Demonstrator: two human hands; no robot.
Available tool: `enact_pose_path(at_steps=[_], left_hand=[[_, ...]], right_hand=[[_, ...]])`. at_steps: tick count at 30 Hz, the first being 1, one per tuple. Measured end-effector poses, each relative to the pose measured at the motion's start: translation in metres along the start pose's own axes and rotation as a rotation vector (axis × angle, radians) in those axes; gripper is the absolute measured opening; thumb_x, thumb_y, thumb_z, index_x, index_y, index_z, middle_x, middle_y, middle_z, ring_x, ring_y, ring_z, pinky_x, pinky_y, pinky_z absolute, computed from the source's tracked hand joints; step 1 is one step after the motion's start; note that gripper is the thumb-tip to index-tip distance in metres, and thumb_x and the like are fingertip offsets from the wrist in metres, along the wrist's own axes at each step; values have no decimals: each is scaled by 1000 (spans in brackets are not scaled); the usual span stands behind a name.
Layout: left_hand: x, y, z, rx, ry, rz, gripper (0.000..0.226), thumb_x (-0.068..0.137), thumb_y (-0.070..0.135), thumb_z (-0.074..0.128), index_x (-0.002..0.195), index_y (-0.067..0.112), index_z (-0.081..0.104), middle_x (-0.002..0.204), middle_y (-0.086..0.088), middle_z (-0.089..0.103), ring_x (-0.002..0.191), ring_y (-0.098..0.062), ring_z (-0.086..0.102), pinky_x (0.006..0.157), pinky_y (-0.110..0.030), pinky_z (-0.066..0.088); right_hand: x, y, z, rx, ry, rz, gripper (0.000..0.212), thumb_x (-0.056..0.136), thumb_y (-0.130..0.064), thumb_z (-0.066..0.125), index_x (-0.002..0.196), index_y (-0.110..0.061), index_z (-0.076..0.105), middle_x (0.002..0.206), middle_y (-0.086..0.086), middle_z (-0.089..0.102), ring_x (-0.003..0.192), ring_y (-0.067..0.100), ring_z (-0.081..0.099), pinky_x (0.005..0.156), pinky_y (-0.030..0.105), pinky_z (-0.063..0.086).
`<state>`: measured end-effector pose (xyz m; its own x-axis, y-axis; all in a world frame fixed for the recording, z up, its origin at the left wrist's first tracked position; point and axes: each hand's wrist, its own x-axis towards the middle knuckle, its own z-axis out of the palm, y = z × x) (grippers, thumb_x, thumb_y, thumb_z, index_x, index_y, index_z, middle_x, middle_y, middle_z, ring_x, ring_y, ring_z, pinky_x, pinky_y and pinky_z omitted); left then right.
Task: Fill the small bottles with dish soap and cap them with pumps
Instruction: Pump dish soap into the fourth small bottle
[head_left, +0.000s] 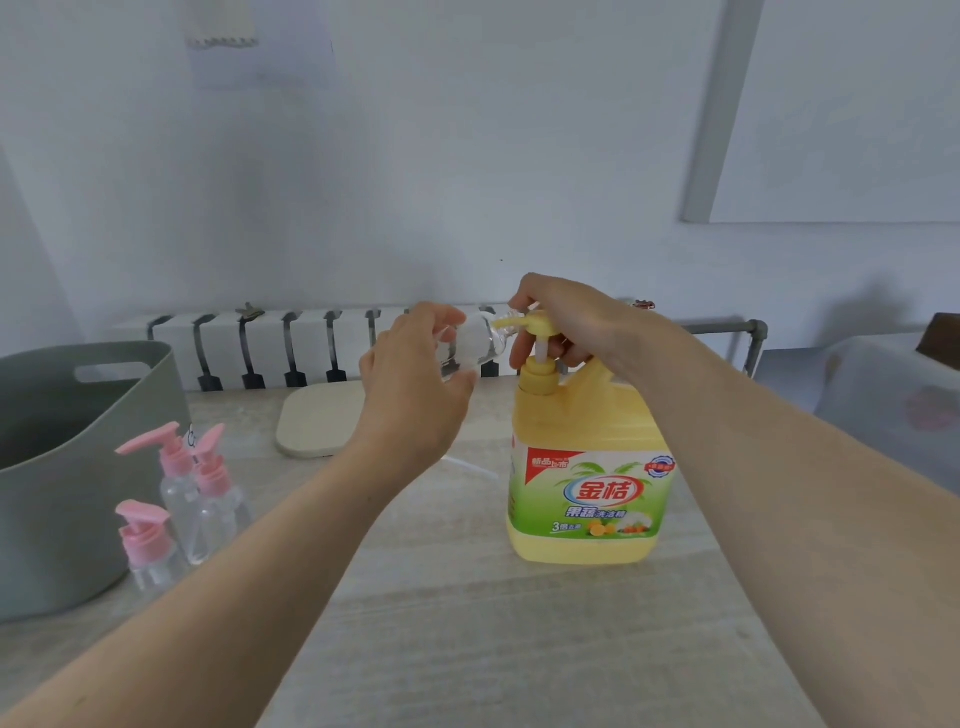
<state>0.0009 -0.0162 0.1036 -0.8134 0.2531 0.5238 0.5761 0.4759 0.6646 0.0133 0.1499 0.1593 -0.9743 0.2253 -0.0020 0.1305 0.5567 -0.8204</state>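
our left hand (410, 384) grips a small clear bottle (480, 340) on its side, its mouth at the yellow pump (537, 325), which our right hand (561, 322) curls over. the soap jug (587, 467) stands on the pale surface (467, 597); three pink-capped bottles (197, 499) stand beside a grey tub (62, 457), with a radiator (270, 348) behind.

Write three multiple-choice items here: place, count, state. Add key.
1. Where do the small clear bottles with pink pumps stand? A) beside the grey plastic tub B) inside that tub C) on the floor
2. How many? A) two B) three C) five
3. The uncapped small clear bottle in the left hand is A) upright on the table B) held sideways, mouth at the yellow pump of the big yellow dish soap jug C) capped
Key: 1A, they stand next to the tub; 2B, three pink pumps show; 3B, its neck meets the pump that the right hand grips.
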Motion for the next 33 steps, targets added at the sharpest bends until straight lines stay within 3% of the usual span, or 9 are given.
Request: enact_pose_path(at_steps=[5,14,17,20,24,26,30,33], left_hand=[[1,1,-2,-7,8,22,43,87,11,67,126,22,50,115,12,53,111,-3,47,109,-43,34],[4,0,-2,22,-2,35,44,88,9,66,127,20,49,121,8,58,118,-11,50,108,-44,35],[5,-1,0,23,4,37,43,87,9,66,126,19,49,121,7,59,117,-12,51,108,-44,34],[5,-1,2,25,5,33,43,87,10,66,125,20,49,118,9,59,115,-12,51,109,-43,34],[4,-3,2,15,1,31,43,87,8,66,124,20,49,118,9,59,115,-12,51,108,-43,34],[4,-3,2,18,-1,31,43,87,8,66,124,20,49,118,8,59,115,-13,51,108,-43,34],[4,-3,2,20,-11,26,44,87,8,66,126,21,49,119,8,59,115,-13,50,108,-43,34],[3,-2,1,17,-14,15,45,87,9,66,127,20,48,121,7,59,116,-12,50,109,-43,34]], right_hand=[[1,0,0,-37,11,12,49,91,-33,38,71,-3,72,40,-5,54,31,1,38,33,12,34],[2,-2,1,-116,18,33,48,95,-26,34,70,-6,70,35,-10,52,26,0,40,31,10,30],[2,-2,3,-136,23,38,47,95,-25,33,72,-6,69,38,-10,55,40,7,45,34,13,33],[0,-4,4,-180,39,50,44,97,-20,32,89,1,70,38,-12,56,54,13,42,46,20,36],[0,-6,5,-238,38,69,42,96,-12,32,113,11,62,40,-10,58,58,15,41,53,25,34],[2,-6,5,-256,43,65,41,96,-12,33,112,9,64,50,-4,60,58,15,42,54,25,35],[4,-2,5,-230,39,33,43,96,-16,32,107,10,65,46,-8,59,61,14,42,57,25,36],[3,1,1,-134,10,26,46,95,-28,36,81,-3,71,39,-11,55,49,9,43,48,21,37]])
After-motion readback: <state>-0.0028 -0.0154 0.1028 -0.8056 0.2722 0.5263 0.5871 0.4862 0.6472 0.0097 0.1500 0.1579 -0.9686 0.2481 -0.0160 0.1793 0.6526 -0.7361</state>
